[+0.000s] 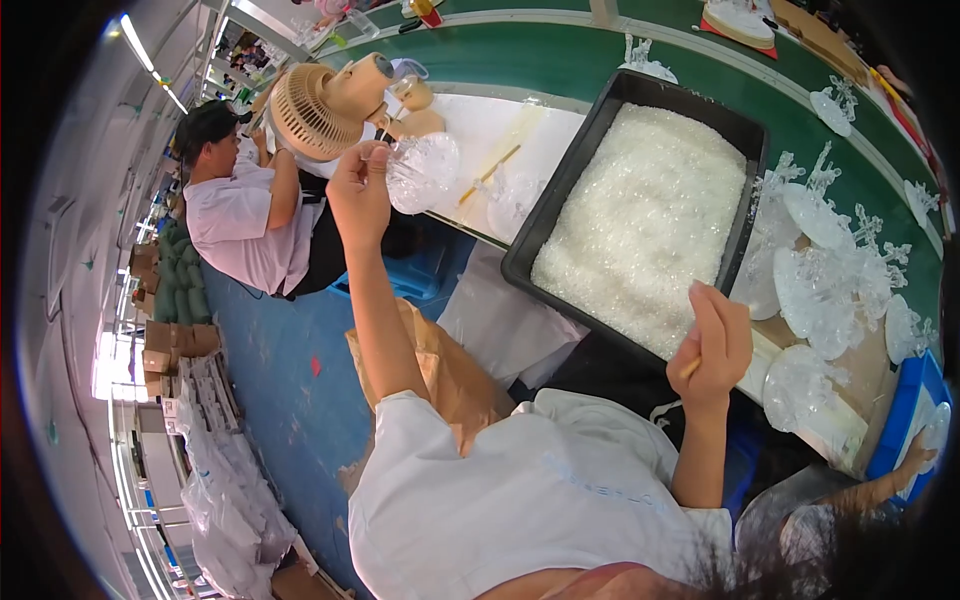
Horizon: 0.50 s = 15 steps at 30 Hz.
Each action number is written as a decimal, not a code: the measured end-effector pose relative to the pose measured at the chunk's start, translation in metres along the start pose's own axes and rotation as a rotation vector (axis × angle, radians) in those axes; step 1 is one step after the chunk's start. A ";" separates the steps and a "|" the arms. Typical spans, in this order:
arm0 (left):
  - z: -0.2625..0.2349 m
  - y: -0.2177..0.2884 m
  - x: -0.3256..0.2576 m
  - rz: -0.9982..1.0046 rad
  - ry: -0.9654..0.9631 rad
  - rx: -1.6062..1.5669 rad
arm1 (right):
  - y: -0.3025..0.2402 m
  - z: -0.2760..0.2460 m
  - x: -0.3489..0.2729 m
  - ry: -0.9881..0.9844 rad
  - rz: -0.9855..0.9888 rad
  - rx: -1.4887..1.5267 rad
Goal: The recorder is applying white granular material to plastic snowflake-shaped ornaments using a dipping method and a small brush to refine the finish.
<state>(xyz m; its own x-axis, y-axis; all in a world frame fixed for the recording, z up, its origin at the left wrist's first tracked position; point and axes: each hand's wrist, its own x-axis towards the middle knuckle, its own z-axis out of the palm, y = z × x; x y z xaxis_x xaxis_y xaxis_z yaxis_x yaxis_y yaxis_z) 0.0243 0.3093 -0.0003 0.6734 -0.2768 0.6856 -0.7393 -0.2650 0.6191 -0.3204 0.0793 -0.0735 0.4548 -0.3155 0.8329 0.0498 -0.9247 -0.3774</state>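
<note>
My left hand (pixel 361 195) is raised over the left end of the white work surface, pinching a clear round plastic piece (pixel 424 172) by its edge. Low at the front right corner of a black tray (pixel 553 199) is my right hand (pixel 717 338), its fingers closed round a thin yellowish stick. Only a short end of that stick shows, so its kind cannot be told. White, glittering granules (pixel 640 220) fill the tray. Another clear piece (pixel 512 203) lies left of the tray, beside a thin yellow-brown stick (pixel 489 175).
Several clear figured pieces (pixel 815 285) crowd the table right of the tray. A green conveyor belt (pixel 530 52) runs behind. A beige fan (pixel 318 108) stands at the far left, near a seated person (pixel 250 205). Another person's hand (pixel 915 455) is at a blue bin (pixel 905 410), lower right.
</note>
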 end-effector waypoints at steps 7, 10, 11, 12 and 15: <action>0.032 0.071 0.017 0.156 -0.267 -0.298 | 0.016 0.002 0.003 0.290 -0.167 0.015; 0.075 0.098 0.017 0.346 -0.395 -0.332 | 0.026 0.010 -0.002 0.462 -0.135 0.163; 0.091 0.106 0.014 0.318 -0.438 -0.425 | 0.026 0.014 -0.002 0.548 -0.074 0.308; 0.107 0.112 0.010 0.289 -0.483 -0.518 | 0.024 0.017 -0.002 0.634 -0.014 0.452; 0.135 0.118 0.001 0.284 -0.515 -0.498 | 0.006 0.021 0.006 0.630 0.138 0.647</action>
<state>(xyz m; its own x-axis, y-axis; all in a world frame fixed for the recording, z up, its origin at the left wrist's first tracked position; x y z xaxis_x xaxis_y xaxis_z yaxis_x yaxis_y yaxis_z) -0.0605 0.1528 0.0214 0.2864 -0.6993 0.6550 -0.7198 0.2942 0.6288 -0.2989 0.0762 -0.0792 -0.0666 -0.6484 0.7584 0.6062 -0.6300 -0.4854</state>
